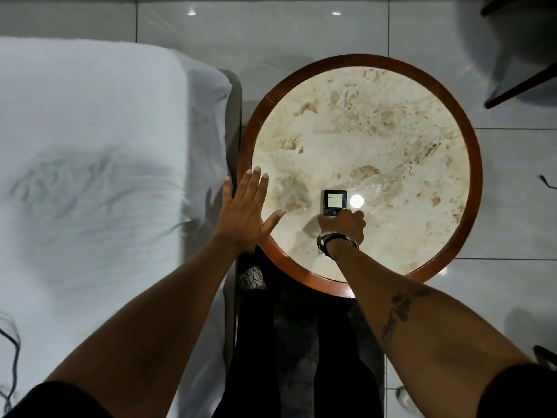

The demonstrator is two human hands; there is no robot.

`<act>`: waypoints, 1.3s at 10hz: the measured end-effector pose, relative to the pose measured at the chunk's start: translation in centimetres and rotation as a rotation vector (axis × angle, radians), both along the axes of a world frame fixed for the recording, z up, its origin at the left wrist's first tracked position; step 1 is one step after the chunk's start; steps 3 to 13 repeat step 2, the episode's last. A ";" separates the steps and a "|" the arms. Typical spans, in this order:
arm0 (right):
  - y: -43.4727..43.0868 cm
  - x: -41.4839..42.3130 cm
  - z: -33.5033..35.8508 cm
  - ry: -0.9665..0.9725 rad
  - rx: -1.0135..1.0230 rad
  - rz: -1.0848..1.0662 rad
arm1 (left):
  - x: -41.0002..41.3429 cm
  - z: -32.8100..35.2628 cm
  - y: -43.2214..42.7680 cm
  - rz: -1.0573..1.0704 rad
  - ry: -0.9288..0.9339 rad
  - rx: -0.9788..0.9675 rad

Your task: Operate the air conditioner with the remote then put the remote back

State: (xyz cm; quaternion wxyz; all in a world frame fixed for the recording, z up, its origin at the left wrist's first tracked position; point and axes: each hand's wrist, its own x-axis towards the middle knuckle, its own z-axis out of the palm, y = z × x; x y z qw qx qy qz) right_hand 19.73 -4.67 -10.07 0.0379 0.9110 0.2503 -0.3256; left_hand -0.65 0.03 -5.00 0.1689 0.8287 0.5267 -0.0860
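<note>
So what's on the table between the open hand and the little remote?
Nothing: in the head view, only bare marble tabletop lies between the open left hand and the remote, which the right hand grips at its near end.

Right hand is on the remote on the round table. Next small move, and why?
Probably close the fingers around the lower end of the remote and lift it. The right hand covers only that end, while the remote seems to lie flat on the marble table with its screen up. The left hand is open, fingers spread, holding nothing.
</note>
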 end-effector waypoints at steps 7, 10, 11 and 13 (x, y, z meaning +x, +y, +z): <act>1.6 0.5 5.2 0.034 -0.064 0.057 | 0.7 4.6 2.2 -0.050 -0.031 0.065; 1.6 0.5 5.2 0.034 -0.064 0.057 | 0.7 4.6 2.2 -0.050 -0.031 0.065; 1.6 0.5 5.2 0.034 -0.064 0.057 | 0.7 4.6 2.2 -0.050 -0.031 0.065; 1.6 0.5 5.2 0.034 -0.064 0.057 | 0.7 4.6 2.2 -0.050 -0.031 0.065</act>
